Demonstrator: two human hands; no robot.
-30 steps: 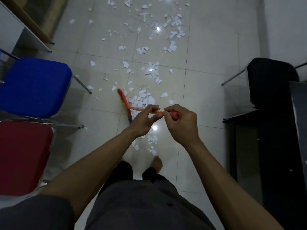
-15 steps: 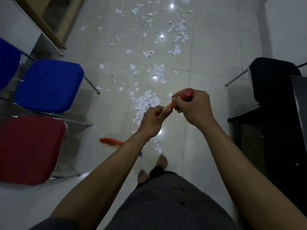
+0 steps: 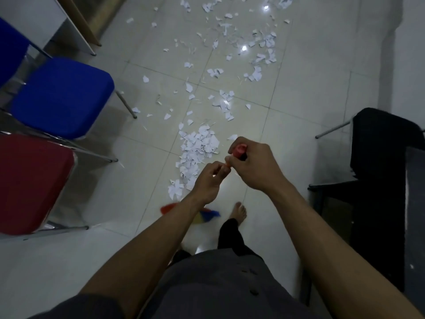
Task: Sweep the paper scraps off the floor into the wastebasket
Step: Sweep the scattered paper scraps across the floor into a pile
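Paper scraps [image 3: 197, 146] are heaped just beyond the broom [image 3: 239, 151]; its handle is gripped by fingers [image 3: 215, 168] of left hand [image 3: 208, 180] and right hand [image 3: 255, 166]; gathering is judged unfinished; a stroke through them is called for.

Single head-worn wide-angle view, looking steeply down and forward, hands [image 3: 234, 169] close, tiled floor [image 3: 299, 100] stretching ahead

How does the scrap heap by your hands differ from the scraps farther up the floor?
The near heap is dense, with pieces overlapping; the far scraps lie thin and apart. The near heap is one compact patch; the far scraps spread over several tiles. Both are white torn paper.
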